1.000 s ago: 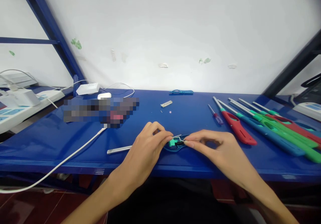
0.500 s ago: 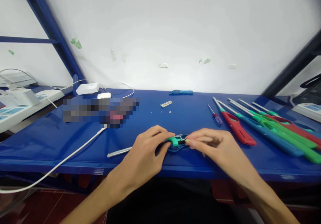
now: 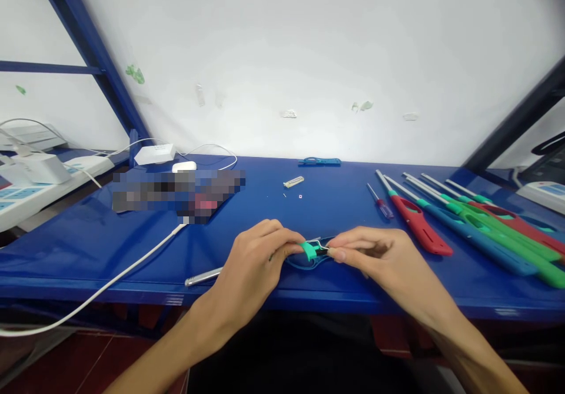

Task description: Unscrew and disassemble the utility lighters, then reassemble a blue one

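Observation:
A blue lighter casing [image 3: 304, 265] lies near the table's front edge, between my hands. Over it is a green trigger piece [image 3: 310, 251], pinched at its left end by the fingers of my left hand [image 3: 258, 259]. My right hand [image 3: 375, 250] pinches a small black part [image 3: 322, 252] with a thin white wire, close to the green piece. A silver metal tube [image 3: 203, 277] sticks out to the left from under my left hand. My fingertips hide part of the casing and the small parts.
Red, blue and green lighters [image 3: 419, 226] and a screwdriver [image 3: 380, 201] lie at the right. Farther back are a blue casing half [image 3: 319, 162] and a pale metal piece [image 3: 293, 182]. A white cable [image 3: 115, 283] crosses the left side, near pixelated items.
My left hand has shifted slightly left and up, and the green piece now sits a little right of its earlier place. The metal tube's end has moved slightly left and down.

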